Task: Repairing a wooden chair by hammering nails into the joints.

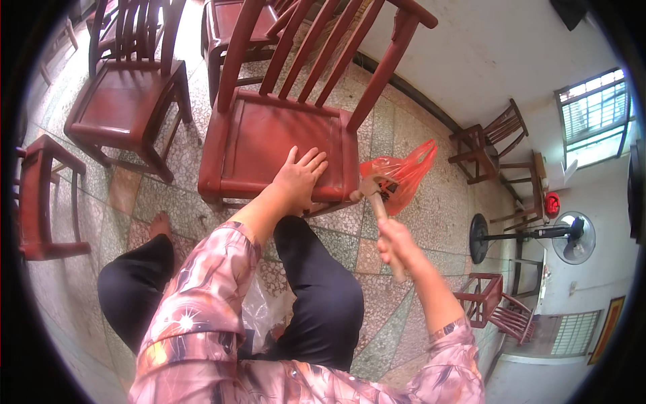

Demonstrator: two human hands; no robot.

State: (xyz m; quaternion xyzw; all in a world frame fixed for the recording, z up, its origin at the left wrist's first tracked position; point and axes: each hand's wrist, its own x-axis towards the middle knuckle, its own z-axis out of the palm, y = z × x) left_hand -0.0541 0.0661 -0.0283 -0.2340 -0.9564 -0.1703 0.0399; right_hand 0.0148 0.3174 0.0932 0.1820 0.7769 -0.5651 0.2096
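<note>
1. Patterned pink shirt [195,323] fabric lay nearest the camera, before the slatted chair, with sleeves covering the wearer's upper arms.
2. Terrazzo-like tiled floor [437,236] spread around and beneath the slatted chair in grey, green and tan.
3. The red wooden slatted chair [269,141] stood upright, its broad seat facing the wearer and its back on the far side; this was the piece being worked at.
4. Dark trousers [319,296] covered the wearer's bent legs, close before the slatted chair.
5. Another red side chair [124,101] stood well to the left of the slatted chair.
6. A pedestal fan [572,236] appeared well to the right of the slatted chair.
7. A thin red plastic bag [407,178] sat just right of the slatted chair.
8. A wooden-handled hammer [378,207] slanted beside the slatted chair's front right corner, its head up; whether it touched the wood could not be told.
9. The left hand [301,178] lay palm down on the slatted chair's seat, fingers slightly spread, grasping nothing.
10. The right hand [397,244], right of the slatted chair's front corner, was wrapped around the hammer's handle.
</note>
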